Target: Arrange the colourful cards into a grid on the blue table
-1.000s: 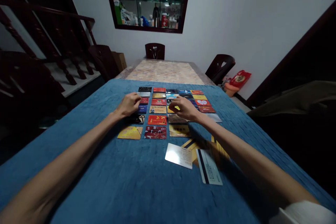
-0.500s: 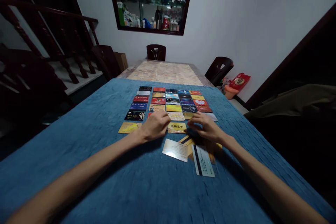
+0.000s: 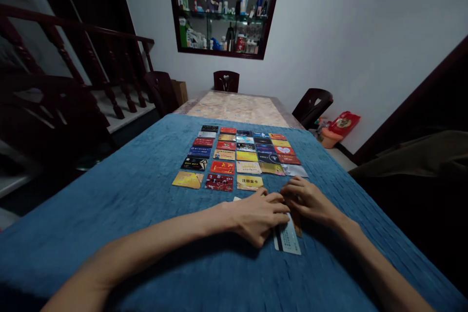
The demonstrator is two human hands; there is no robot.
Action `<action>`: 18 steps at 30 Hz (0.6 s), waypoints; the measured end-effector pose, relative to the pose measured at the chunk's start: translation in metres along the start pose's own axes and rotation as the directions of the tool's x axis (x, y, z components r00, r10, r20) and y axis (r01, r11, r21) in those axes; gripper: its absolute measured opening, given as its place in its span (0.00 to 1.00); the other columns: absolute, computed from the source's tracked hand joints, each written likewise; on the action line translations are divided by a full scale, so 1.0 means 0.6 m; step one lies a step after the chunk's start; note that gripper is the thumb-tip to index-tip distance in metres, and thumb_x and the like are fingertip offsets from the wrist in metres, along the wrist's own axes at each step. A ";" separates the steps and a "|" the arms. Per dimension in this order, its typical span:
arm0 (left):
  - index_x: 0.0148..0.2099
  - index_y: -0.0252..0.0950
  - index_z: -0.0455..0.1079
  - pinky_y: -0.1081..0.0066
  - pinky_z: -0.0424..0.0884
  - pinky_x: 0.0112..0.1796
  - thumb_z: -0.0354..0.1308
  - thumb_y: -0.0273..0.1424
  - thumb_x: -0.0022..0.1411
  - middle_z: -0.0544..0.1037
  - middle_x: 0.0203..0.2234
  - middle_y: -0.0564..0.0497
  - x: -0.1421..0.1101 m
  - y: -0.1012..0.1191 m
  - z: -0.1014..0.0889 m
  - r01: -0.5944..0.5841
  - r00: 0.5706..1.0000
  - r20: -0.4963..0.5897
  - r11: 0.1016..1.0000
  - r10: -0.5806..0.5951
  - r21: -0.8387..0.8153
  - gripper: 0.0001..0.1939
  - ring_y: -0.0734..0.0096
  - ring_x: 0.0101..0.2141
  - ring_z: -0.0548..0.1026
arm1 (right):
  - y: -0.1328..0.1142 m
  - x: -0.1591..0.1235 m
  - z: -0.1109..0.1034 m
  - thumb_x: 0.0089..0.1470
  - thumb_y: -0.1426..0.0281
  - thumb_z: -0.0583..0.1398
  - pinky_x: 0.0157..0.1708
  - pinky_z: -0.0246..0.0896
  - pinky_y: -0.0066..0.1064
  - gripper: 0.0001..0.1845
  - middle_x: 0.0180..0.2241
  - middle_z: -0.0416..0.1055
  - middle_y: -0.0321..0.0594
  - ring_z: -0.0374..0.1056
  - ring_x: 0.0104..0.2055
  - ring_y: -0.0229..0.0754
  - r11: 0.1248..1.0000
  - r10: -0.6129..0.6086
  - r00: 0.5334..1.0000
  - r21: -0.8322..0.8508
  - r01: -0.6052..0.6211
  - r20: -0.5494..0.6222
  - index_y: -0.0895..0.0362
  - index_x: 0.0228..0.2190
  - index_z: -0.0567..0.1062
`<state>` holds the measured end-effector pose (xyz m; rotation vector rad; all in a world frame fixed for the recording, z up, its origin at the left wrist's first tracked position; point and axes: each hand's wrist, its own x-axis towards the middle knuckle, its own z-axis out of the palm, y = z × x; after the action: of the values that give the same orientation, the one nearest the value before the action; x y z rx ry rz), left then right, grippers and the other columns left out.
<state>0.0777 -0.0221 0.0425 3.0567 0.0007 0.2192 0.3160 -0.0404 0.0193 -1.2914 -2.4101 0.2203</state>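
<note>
Several rows of colourful cards (image 3: pixel 239 156) lie face up in a grid on the blue tablecloth (image 3: pixel 146 234). Just in front of the grid lies a small heap of loose cards; a white card with a black stripe (image 3: pixel 287 242) sticks out of it. My left hand (image 3: pixel 259 217) is curled over the heap, fingers bent and pressed on the cards. My right hand (image 3: pixel 310 202) rests beside it with its fingers laid flat on the heap, the fingertips meeting those of the left. Both hands hide most of the loose cards.
Beyond the cloth the table's marbled top (image 3: pixel 237 107) shows, with dark chairs at the far end (image 3: pixel 225 81) and to the right (image 3: pixel 312 105). A stair railing (image 3: pixel 91 73) runs along the left. A wall cabinet (image 3: pixel 224 14) holds bottles. A red bag (image 3: pixel 343 123) stands on the floor.
Both hands drew back from the card grid toward me and came together over the loose cards. The left hand now covers the white card that lay bare before.
</note>
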 end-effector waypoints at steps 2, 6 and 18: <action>0.47 0.36 0.68 0.50 0.63 0.49 0.59 0.27 0.52 0.74 0.51 0.43 0.006 -0.004 0.003 -0.011 1.000 0.026 1.000 0.012 -0.019 0.17 0.51 0.55 0.64 | 0.001 -0.002 0.001 0.60 0.67 0.57 0.39 0.64 0.39 0.10 0.35 0.75 0.45 0.67 0.40 0.47 1.000 0.003 1.000 -0.022 -0.002 0.029 0.53 0.35 0.79; 0.43 0.37 0.69 0.52 0.64 0.47 0.60 0.28 0.54 0.76 0.46 0.44 0.015 -0.007 0.008 -0.004 0.999 0.051 1.000 0.004 -0.004 0.13 0.52 0.53 0.65 | 0.007 -0.005 0.004 0.59 0.66 0.58 0.42 0.65 0.41 0.09 0.38 0.76 0.46 0.67 0.41 0.48 0.998 0.019 0.998 -0.059 -0.016 0.061 0.52 0.37 0.79; 0.42 0.31 0.72 0.55 0.65 0.41 0.55 0.39 0.64 0.74 0.43 0.38 0.045 0.012 0.022 0.138 0.990 -0.018 0.976 -0.137 0.169 0.15 0.52 0.46 0.68 | -0.017 -0.045 -0.043 0.57 0.61 0.60 0.41 0.65 0.38 0.09 0.35 0.76 0.43 0.70 0.39 0.47 0.982 0.177 0.976 0.042 -0.184 0.125 0.51 0.35 0.78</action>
<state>0.1061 -0.0304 0.0340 3.2073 0.2428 0.2314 0.3320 -0.0699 0.0385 -1.5135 -2.3675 0.4226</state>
